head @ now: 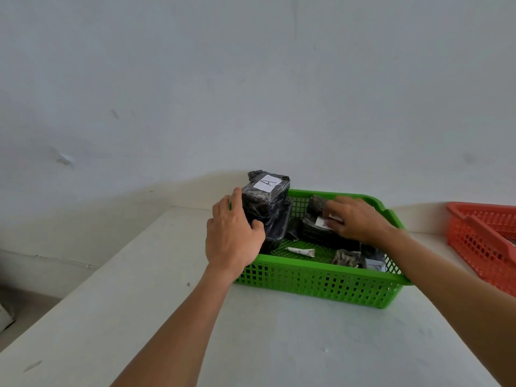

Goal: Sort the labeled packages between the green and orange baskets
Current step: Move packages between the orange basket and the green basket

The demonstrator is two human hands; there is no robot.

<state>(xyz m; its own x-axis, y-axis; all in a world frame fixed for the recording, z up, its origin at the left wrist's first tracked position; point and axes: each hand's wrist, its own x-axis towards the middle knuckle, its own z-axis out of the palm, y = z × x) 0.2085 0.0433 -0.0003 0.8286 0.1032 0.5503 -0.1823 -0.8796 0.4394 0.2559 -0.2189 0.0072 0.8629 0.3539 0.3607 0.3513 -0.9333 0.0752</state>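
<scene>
A green basket (312, 280) stands on the white table and holds several black wrapped packages with white labels. My left hand (233, 236) grips the side of the tall package marked A (265, 199), which stands upright at the basket's left end on top of another package. My right hand (356, 219) rests on a second black package (315, 227) in the middle of the basket, fingers closed over its white label. Two smaller packages (360, 259) lie in the near right corner. An orange basket (485, 236) stands at the right edge.
The white table (279, 336) reaches a pale wall behind the baskets. Its left edge drops off to a lower floor area. A small loose white label (301, 251) lies on the green basket's floor.
</scene>
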